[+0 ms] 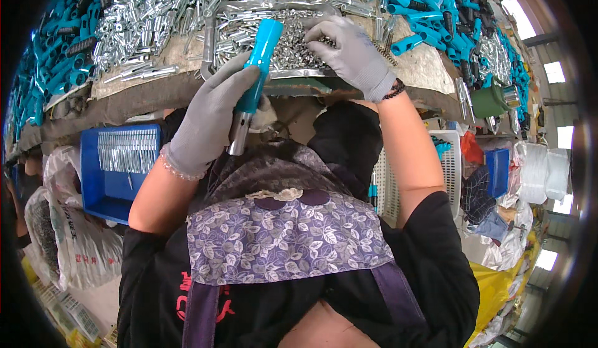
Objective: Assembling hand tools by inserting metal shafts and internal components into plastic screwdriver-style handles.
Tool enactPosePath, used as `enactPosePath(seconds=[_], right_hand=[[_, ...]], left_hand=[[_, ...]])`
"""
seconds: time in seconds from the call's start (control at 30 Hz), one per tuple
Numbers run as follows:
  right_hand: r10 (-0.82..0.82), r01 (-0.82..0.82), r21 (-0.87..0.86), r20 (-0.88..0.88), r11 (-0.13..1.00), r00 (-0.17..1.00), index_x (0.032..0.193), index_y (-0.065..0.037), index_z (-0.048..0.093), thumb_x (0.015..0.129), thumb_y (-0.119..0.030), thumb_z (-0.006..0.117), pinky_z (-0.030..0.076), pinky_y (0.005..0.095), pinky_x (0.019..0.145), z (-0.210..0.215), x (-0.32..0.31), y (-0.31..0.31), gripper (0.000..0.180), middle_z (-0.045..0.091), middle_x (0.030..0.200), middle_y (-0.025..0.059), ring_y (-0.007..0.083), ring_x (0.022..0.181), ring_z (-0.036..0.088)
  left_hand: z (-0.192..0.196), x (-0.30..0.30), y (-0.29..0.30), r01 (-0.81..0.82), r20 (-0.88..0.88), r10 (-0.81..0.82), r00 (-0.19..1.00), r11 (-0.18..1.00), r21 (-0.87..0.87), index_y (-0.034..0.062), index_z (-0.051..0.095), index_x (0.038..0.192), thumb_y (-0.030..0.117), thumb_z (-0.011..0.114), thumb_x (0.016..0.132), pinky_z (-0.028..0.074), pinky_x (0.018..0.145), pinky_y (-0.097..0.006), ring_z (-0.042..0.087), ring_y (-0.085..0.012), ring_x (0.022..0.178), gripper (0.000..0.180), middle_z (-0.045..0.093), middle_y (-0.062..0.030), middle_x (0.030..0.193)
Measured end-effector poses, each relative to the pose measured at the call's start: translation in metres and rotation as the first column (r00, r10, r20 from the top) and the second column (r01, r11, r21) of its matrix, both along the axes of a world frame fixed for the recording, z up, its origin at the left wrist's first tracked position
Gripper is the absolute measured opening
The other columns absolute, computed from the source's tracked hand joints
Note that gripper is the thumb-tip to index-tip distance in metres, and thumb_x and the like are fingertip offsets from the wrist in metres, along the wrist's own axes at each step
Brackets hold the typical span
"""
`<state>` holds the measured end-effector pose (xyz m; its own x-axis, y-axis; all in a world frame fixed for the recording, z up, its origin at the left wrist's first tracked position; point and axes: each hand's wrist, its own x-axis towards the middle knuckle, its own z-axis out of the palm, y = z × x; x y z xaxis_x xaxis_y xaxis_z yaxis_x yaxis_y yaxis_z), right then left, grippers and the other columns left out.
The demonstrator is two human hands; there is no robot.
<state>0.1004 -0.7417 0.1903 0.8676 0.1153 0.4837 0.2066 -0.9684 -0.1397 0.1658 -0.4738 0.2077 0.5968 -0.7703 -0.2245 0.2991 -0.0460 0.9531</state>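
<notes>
My left hand (208,111), in a grey glove, is wrapped round a teal plastic handle (268,40) that stands tilted. A shiny metal tube (239,135) with a small hole sticks out of its lower end. My right hand (355,55), gloved too, hovers over the right side of a metal tray (210,43), its fingers curled together. Whatever lies between those fingertips is too small to make out. Inside the tray are small metal pieces (293,46) and, further left, short metal pins (235,33).
Silvery metal rods (156,18) are heaped behind and left of the tray. Teal handles (430,21) lie piled at both sides. A green cylindrical fixture (489,103) is at the bench's right edge. Below are a blue bin (103,202) with metal parts and a white basket (453,170).
</notes>
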Motion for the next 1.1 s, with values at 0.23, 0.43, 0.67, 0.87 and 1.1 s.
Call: enactPosePath(seconds=[0.23, 0.43, 0.67, 0.87, 1.1], right_hand=[[-0.018, 0.086, 0.8, -0.094, 0.593, 0.995, 0.089, -0.001, 0.067, 0.083, -0.01, 0.071, 0.05, 0.0266, 0.07, 0.008, -0.019, 0.03, 0.012, 0.069, 0.086, 0.0053, 0.0098, 0.076, 0.063], [0.036, 0.03, 0.864, -0.056, 0.503, 0.998, 0.098, -0.002, 0.065, 0.087, -0.002, 0.064, 0.048, 0.0221, 0.07, 0.02, -0.028, 0.056, 0.011, 0.064, 0.085, -0.0008, 0.0056, 0.08, 0.058], [0.072, 0.09, 0.944, -0.118, 0.316, 0.99, 0.116, -0.003, 0.071, 0.09, 0.0, 0.065, 0.05, 0.023, 0.078, 0.016, -0.032, 0.075, 0.027, 0.069, 0.091, 0.0005, 0.0071, 0.085, 0.062], [-0.261, 0.145, 0.848, -0.009, 0.509, 0.965, 0.099, -0.005, 0.075, 0.087, -0.009, 0.07, 0.053, 0.0269, 0.074, -0.003, -0.011, 0.052, 0.013, 0.074, 0.089, 0.0053, 0.0106, 0.08, 0.067], [-0.128, 0.136, 0.048, -0.154, 0.989, 0.98, 0.106, -0.009, 0.073, 0.086, -0.031, 0.072, 0.05, 0.0469, 0.089, 0.008, -0.011, 0.003, 0.029, 0.069, 0.105, 0.0156, 0.0347, 0.103, 0.062]], left_hand=[[-0.002, -0.008, -0.024, -0.046, -0.064, 0.044, 0.997, 0.999, -0.025, 0.0003, 0.049, 0.143, 0.023, 0.051, 0.103, 0.05, 0.067, -0.02, 0.064, -0.0085, 0.083, 0.046, 0.069, -0.0104, 0.112], [0.003, -0.016, -0.026, -0.056, -0.027, 0.056, 0.998, 0.998, -0.008, 0.0013, 0.049, 0.143, 0.023, 0.048, 0.104, 0.05, 0.067, -0.021, 0.064, -0.0086, 0.08, 0.045, 0.068, -0.0065, 0.104], [0.001, -0.014, -0.015, -0.08, -0.094, 0.081, 0.992, 0.997, 0.019, 0.0012, 0.051, 0.139, 0.023, 0.045, 0.103, 0.051, 0.063, -0.024, 0.061, -0.0104, 0.072, 0.042, 0.066, -0.0071, 0.09], [-0.005, 0.009, -0.012, -0.062, -0.204, 0.051, 0.978, 0.997, -0.048, -0.0023, 0.053, 0.134, 0.021, 0.045, 0.104, 0.054, 0.065, -0.024, 0.063, -0.0136, 0.078, 0.038, 0.064, -0.0105, 0.101], [0.005, 0.013, 0.015, -0.285, -0.229, 0.251, 0.94, 0.95, -0.127, 0.0, 0.05, 0.136, 0.019, 0.047, 0.104, 0.055, 0.06, -0.026, 0.065, -0.017, 0.084, 0.038, 0.064, -0.012, 0.107]])
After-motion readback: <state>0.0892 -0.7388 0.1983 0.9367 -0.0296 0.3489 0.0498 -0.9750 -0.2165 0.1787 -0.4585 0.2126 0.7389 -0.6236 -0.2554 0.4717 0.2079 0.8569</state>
